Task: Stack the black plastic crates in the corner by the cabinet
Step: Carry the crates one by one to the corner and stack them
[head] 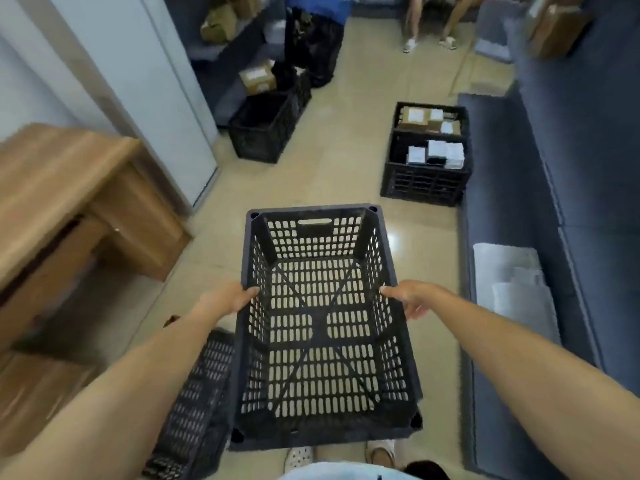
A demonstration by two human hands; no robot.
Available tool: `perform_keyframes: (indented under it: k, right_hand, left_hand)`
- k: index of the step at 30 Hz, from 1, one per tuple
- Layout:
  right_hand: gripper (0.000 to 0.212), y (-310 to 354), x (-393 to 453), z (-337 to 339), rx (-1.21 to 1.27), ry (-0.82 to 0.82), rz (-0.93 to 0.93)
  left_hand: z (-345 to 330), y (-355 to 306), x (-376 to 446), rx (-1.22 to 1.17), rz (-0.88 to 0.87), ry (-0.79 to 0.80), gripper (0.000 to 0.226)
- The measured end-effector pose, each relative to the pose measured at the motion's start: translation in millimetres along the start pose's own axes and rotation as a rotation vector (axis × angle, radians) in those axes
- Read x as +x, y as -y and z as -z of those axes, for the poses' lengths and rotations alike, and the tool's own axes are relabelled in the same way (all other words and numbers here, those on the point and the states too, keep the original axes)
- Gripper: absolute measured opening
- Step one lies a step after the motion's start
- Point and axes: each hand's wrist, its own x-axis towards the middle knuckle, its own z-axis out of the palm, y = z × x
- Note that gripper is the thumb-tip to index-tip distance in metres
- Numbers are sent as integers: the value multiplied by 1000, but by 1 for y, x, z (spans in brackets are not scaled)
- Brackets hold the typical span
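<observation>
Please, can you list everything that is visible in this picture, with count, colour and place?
Empty black perforated plastic crate: 1, black, centre, held by both side rims.
Black plastic crate on its side: 1, black, floor, lower left.
Black crates holding labelled boxes: 2, black, right, beside blue sofa.
Black crates near the shelves: at least 2, black, upper left.
Wooden cabinet: 1, brown, left.
Blue sofa: 1, dark blue, right edge.
Second person's legs: 2, top.
Shoes: 2, white, bottom.
Left hand: 1, on left rim.
Right hand: 1, on right rim.
</observation>
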Motion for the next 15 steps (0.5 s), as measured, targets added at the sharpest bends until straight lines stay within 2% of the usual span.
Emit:
perform_keyframes:
  k: [5, 9, 13, 15]
  right_hand:
    - [46, 32, 19, -13, -259, 72, 146]
    - [24, 56, 18, -41, -416, 165, 189]
    - [21, 69, 17, -92, -610, 240, 230]
    - [26, 72, 18, -122, -738, 242, 278]
  left_hand:
    - [-12, 40, -39, -166, 190, -38, 64]
    - [-35, 83, -78, -256, 287, -49, 60]
    - [-67, 128, -133, -316, 444, -54, 57]
    - [-80, 146, -161, -345, 510, -68, 50]
